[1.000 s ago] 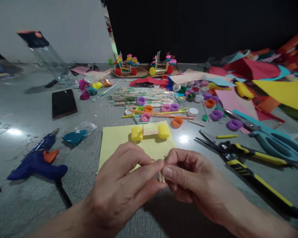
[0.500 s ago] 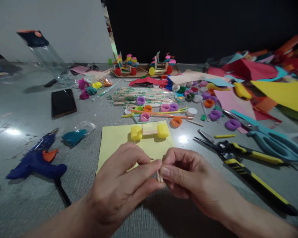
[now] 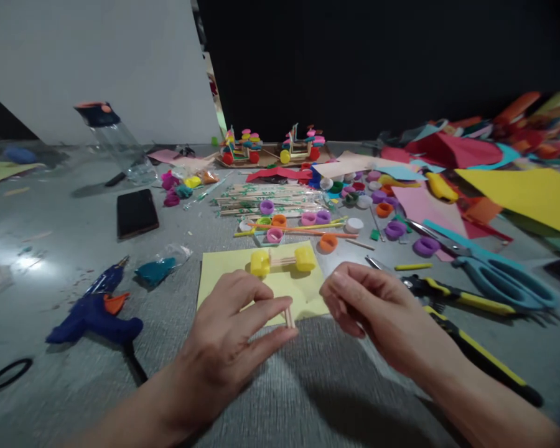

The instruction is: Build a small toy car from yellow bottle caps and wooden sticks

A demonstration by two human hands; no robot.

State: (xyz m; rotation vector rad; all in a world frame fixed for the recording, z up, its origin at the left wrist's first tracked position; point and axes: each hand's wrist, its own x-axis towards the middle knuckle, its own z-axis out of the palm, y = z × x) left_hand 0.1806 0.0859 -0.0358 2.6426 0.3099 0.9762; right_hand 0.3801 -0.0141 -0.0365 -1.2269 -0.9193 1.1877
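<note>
My left hand (image 3: pixel 228 345) pinches short wooden stick pieces (image 3: pixel 289 316) upright between thumb and index finger, above the near edge of a pale yellow paper sheet (image 3: pixel 214 267). To its right, apart from the sticks, my right hand (image 3: pixel 376 305) has its fingertips closed together; whatever they hold, if anything, is hidden. Just beyond both hands, on the sheet, lies an axle of wooden sticks (image 3: pixel 284 261) with a yellow bottle cap (image 3: pixel 260 264) at its left end and another yellow cap (image 3: pixel 305 258) at its right end.
A blue glue gun (image 3: pixel 96 314) lies at left near a phone (image 3: pixel 137 213) and a tilted-looking water bottle (image 3: pixel 119 140). Pliers (image 3: pixel 452 295) and scissors (image 3: pixel 504 277) lie at right. Wrapped sticks (image 3: pixel 266 198), colourful caps and two small model carts (image 3: pixel 301 146) stand farther back.
My right hand has pulled away from the stick pieces to the right. My left hand still holds them, now in plainer view. The whole view has shifted slightly.
</note>
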